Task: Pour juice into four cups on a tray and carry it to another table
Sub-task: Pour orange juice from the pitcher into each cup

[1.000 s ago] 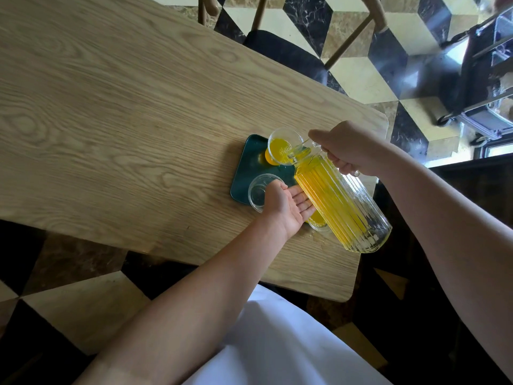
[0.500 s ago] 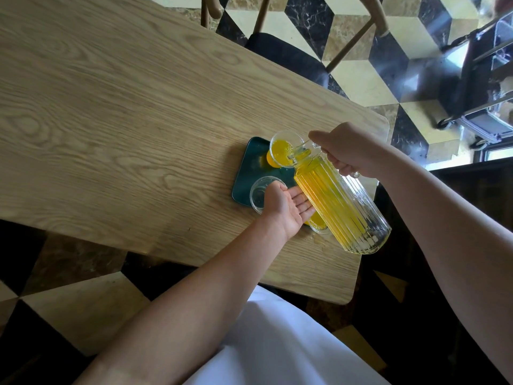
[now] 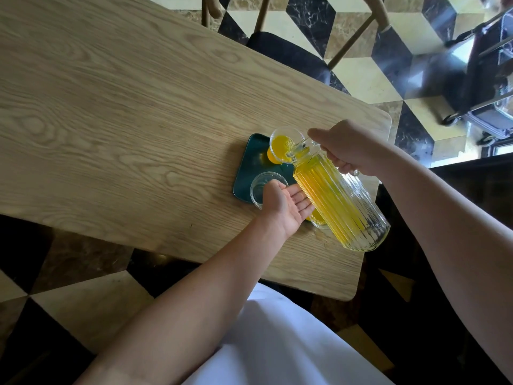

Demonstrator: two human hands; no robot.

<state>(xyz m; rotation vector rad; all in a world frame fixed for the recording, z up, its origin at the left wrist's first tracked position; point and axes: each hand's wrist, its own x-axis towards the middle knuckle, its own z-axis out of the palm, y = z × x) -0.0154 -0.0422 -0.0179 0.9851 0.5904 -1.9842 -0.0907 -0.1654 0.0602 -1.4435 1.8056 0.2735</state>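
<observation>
A ribbed glass pitcher [image 3: 341,201] of yellow juice is tilted, its spout over a far cup [image 3: 281,145] that holds juice. My right hand [image 3: 347,147] grips the pitcher by its handle near the top. The cups stand on a dark green tray [image 3: 251,166] on the wooden table [image 3: 125,120]. An empty clear cup [image 3: 262,187] sits at the tray's near left. My left hand [image 3: 286,204] lies flat, palm up, fingers apart, beside that cup and under the pitcher. A third cup with juice [image 3: 319,220] peeks out below the pitcher. Any fourth cup is hidden.
The tray sits near the table's right end, close to the near edge. A dark-seated wooden chair [image 3: 288,54] stands behind the table. A wheeled cart [image 3: 488,87] is at the far right on the chequered floor.
The juice level in the far cup has risen a little as the pitcher keeps pouring. Both hands stay almost where they were.
</observation>
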